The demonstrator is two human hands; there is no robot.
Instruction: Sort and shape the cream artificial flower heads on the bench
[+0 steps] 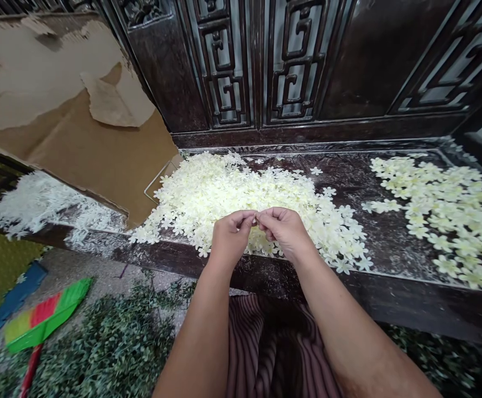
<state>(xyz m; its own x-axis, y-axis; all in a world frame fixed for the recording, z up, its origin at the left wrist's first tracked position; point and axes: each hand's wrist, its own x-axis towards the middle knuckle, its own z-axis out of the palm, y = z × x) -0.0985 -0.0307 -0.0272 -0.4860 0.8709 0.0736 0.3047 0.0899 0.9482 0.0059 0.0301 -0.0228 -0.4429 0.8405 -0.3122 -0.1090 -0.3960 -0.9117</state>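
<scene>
My left hand (233, 235) and my right hand (283, 229) meet fingertip to fingertip over the front of a heap of pale yellow artificial flowers (241, 190). Both are closed in a pinch. Whatever lies between the fingertips is too small and too covered to make out. Small five-petalled blossoms surround both hands on the dark carved wooden bench (344, 177).
A torn cardboard sheet (83, 138) leans at the left, beside a pile of white shreds (46, 202). More pale flowers (452, 215) lie at the right. Below are green artificial foliage (112, 342) and a colourful broom (48, 315). A lattice backrest (260, 61) rises behind.
</scene>
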